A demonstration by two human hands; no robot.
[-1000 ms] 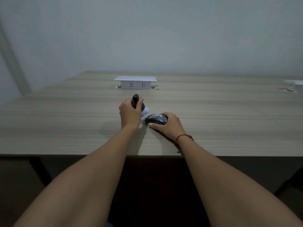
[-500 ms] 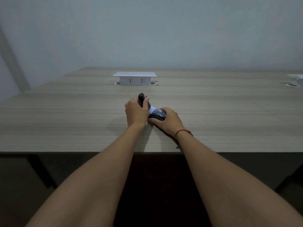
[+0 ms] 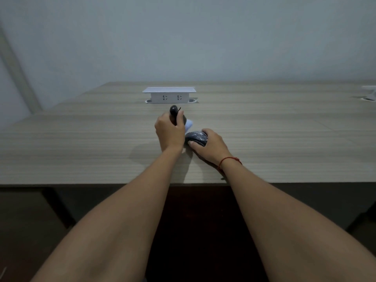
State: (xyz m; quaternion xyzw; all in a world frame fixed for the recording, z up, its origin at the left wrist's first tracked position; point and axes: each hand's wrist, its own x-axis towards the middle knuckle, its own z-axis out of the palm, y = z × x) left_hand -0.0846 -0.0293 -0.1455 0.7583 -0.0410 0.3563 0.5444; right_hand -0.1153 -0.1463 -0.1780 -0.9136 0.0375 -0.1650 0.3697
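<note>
My left hand (image 3: 169, 132) grips a small black object (image 3: 174, 110) that sticks up above its fingers; a pale white piece (image 3: 188, 125) shows at its right side, and I cannot tell what it is. My right hand (image 3: 211, 146) holds a black computer mouse (image 3: 195, 137) on the wooden table (image 3: 81, 143), thumb on its near side and fingers curled over its far side. A red string bracelet (image 3: 228, 160) circles my right wrist. The two hands are close together near the table's middle.
A white pop-up socket box (image 3: 169, 95) stands on the table behind the hands. Another white fitting (image 3: 369, 93) shows at the far right edge. The table's front edge runs across the view below my wrists, with dark space underneath.
My left hand moved toward the mouse half a second ago, then drew back and up; the black object is now higher and farther from the mouse. The right hand kept its hold.
</note>
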